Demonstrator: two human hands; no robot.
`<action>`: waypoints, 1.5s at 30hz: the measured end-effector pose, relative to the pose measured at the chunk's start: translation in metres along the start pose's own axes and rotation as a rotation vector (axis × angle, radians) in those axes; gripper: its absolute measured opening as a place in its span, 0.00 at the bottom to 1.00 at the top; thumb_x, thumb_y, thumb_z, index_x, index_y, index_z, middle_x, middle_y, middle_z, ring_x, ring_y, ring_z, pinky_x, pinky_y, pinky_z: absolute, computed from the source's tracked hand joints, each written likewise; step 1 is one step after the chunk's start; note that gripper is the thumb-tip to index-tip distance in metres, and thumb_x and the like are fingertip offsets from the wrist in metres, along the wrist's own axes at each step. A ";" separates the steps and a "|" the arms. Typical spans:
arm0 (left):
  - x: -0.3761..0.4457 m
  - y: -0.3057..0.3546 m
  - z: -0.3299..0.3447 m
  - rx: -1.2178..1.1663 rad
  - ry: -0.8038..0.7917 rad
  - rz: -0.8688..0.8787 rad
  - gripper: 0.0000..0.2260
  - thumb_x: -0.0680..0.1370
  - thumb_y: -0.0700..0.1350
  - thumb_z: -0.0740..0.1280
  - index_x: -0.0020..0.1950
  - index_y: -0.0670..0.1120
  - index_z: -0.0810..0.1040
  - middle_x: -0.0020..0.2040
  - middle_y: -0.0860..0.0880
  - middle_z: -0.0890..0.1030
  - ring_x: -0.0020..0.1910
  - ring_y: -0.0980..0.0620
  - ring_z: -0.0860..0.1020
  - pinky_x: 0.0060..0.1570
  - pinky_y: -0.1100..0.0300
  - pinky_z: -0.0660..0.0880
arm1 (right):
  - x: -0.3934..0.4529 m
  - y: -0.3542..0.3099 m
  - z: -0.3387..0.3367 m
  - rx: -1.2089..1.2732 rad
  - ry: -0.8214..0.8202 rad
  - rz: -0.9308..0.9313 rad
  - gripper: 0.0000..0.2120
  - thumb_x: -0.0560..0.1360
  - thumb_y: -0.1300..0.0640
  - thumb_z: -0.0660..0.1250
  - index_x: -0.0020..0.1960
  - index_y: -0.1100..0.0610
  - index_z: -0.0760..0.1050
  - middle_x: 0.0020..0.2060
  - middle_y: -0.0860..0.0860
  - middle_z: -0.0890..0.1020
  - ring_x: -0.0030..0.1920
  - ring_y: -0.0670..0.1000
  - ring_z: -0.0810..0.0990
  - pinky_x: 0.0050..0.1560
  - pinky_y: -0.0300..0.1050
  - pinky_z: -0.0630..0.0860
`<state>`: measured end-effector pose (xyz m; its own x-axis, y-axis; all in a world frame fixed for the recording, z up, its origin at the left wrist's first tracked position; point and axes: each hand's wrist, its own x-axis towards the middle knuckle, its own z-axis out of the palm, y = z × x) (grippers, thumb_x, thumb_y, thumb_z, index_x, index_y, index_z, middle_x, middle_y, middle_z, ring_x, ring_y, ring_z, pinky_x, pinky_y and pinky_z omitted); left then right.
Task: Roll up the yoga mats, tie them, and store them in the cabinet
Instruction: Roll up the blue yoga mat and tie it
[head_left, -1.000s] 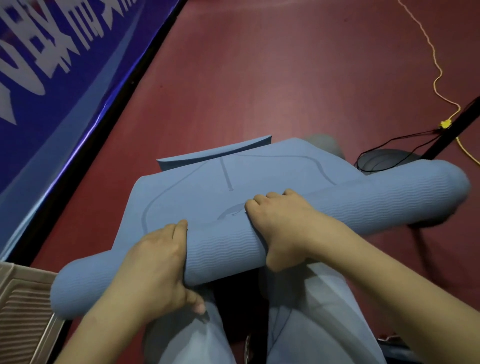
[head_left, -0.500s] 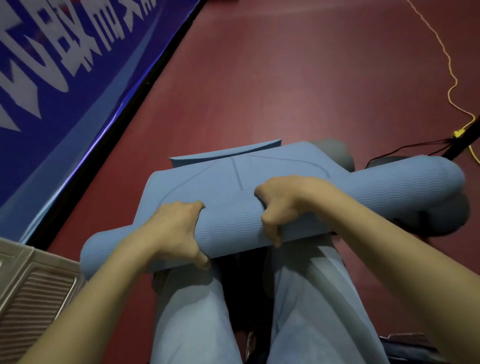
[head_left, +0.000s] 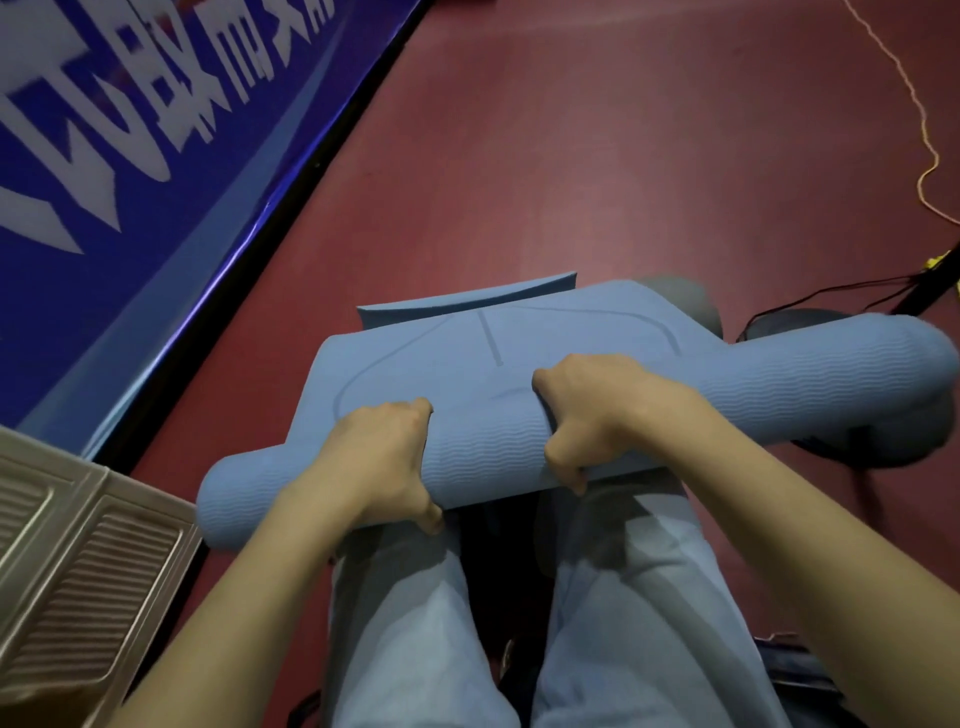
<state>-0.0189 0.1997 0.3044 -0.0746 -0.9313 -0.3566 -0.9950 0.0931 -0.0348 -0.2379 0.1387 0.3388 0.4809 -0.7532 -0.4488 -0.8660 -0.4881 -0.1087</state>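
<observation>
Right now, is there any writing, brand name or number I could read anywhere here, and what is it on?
Blue banner, along the left edge of the floor: large white characters, cut off by the frame and blurred, so none can be read for certain.
Yoga mat, which the left hand and right hand grip: only printed guide lines, no words or numbers.
Metal cabinet panel, lower left: embossed ridges only, no label.

dim, soft indoor light, slight blur, wide-angle bending at the edges.

Blue yoga mat (head_left: 488, 447), mostly rolled, lying across lap, tail flat.
</observation>
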 end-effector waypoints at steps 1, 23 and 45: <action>-0.006 0.002 0.002 0.018 0.006 0.002 0.36 0.55 0.65 0.79 0.55 0.51 0.69 0.49 0.54 0.78 0.46 0.49 0.78 0.46 0.51 0.77 | -0.005 -0.001 0.003 -0.010 0.010 -0.009 0.25 0.53 0.48 0.79 0.47 0.53 0.76 0.40 0.49 0.78 0.38 0.54 0.79 0.32 0.44 0.71; -0.076 0.049 0.007 0.069 -0.127 0.053 0.31 0.59 0.67 0.74 0.50 0.53 0.65 0.50 0.54 0.78 0.49 0.48 0.80 0.40 0.54 0.69 | -0.090 0.005 0.051 -0.055 0.015 -0.106 0.34 0.63 0.43 0.68 0.68 0.46 0.65 0.59 0.43 0.74 0.62 0.49 0.73 0.58 0.41 0.66; 0.008 -0.021 -0.001 -0.659 -0.238 0.278 0.58 0.52 0.59 0.87 0.76 0.64 0.60 0.70 0.68 0.66 0.72 0.68 0.63 0.72 0.58 0.65 | -0.076 0.010 0.055 -0.019 0.287 -0.046 0.36 0.73 0.40 0.53 0.79 0.50 0.63 0.72 0.46 0.72 0.72 0.56 0.68 0.75 0.66 0.60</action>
<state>0.0014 0.1898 0.3029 -0.3872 -0.7959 -0.4653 -0.7802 0.0140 0.6253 -0.2905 0.2160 0.3229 0.5408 -0.8228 -0.1745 -0.8411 -0.5306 -0.1048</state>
